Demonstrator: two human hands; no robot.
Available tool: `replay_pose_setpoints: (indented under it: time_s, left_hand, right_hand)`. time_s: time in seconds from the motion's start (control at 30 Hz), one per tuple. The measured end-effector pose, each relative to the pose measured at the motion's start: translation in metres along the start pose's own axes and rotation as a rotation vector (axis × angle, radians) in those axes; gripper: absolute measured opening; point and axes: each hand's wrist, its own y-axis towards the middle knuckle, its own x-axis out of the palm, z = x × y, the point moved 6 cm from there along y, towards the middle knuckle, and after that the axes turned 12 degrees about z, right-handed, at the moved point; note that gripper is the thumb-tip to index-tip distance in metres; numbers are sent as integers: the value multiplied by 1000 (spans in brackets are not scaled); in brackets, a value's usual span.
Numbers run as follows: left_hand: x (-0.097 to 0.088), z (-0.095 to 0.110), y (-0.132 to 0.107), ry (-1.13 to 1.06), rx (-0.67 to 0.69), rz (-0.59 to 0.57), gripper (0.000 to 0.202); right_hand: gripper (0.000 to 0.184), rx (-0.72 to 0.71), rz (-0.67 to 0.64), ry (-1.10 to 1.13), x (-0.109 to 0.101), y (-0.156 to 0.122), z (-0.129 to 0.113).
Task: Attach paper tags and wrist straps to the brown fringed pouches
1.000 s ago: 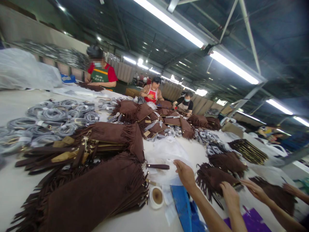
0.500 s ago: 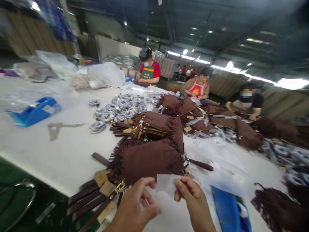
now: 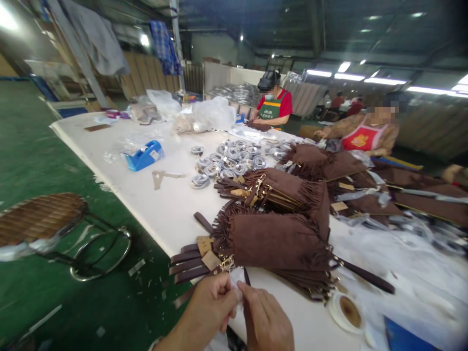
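Observation:
At the near edge of the table, my left hand [image 3: 214, 304] is closed on a small piece of thin white paper [image 3: 237, 279], which is bunched up. My right hand [image 3: 268, 319] presses its fingers against the same paper from the right. A dark brown strap [image 3: 249, 321] runs down between the hands; what the paper covers is hidden. Just beyond them lies a stack of brown fringed bags [image 3: 280, 241], with wrist straps [image 3: 188, 263], tan tags [image 3: 210, 260] and gold clasps sticking out to the left.
A tape roll [image 3: 345, 312] and a blue object [image 3: 409, 334] lie at right. Grey coiled straps [image 3: 234, 158], a blue tape dispenser [image 3: 145, 156] and plastic bags [image 3: 215, 112] are farther back. A round stool [image 3: 44, 217] stands left. Co-workers [image 3: 274, 105] work across the table.
The view has swung left, bringing in the stool and floor. The paper was flat in my right hand while my left was open; now both hands grip it, bunched beside a strap.

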Motion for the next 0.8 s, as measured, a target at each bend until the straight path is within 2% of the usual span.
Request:
replay_pose_setpoints:
  time_s: [0.1,0.17,0.27,0.4,0.43,0.53,0.57,0.6,0.63,0.7,0.73,0.8]
  left_hand:
    - [-3,4,-11,15,29,-71,29]
    - [-8,4,-14,18,34,-53,30]
    - [-16,0,-16,83,17,-10,31]
    - [-27,5,-22,149,77,-58,36]
    - [-33,8,-23,135,113,-24,37]
    - [-56,19,-23,167,293,200,30]
    - [-60,21,-22,204,347,236,33]
    - [-60,20,-21,233,364,220,36]
    - [-57,16,-18,240,342,157,38]
    - [-51,4,-14,193,236,24,29]
    - [-50,-1,-13,171,188,1,22]
    - [-55,-10,-11,176,146,31,16]
  right_hand:
    - [23,379,-46,308,14,-3,3]
    - [24,624,-83,517,25,-8,1]
    - [35,819,-119,713,35,-12,-5]
    - [33,1002,-160,920,46,-19,-3]
    - [32,1053,-156,966,49,-21,-1]
    - [32,1194,-102,1076,57,-30,5]
    - [33,1224,-87,1103,58,-31,5]
    - [34,1241,-87,1119,60,-32,4]
    - [35,1247,-95,1116,60,-33,3]
    - [36,1231,-101,1043,57,-32,3]
    - [36,1211,-92,972,53,-31,5]
    - [35,1163,-71,798,43,-30,11]
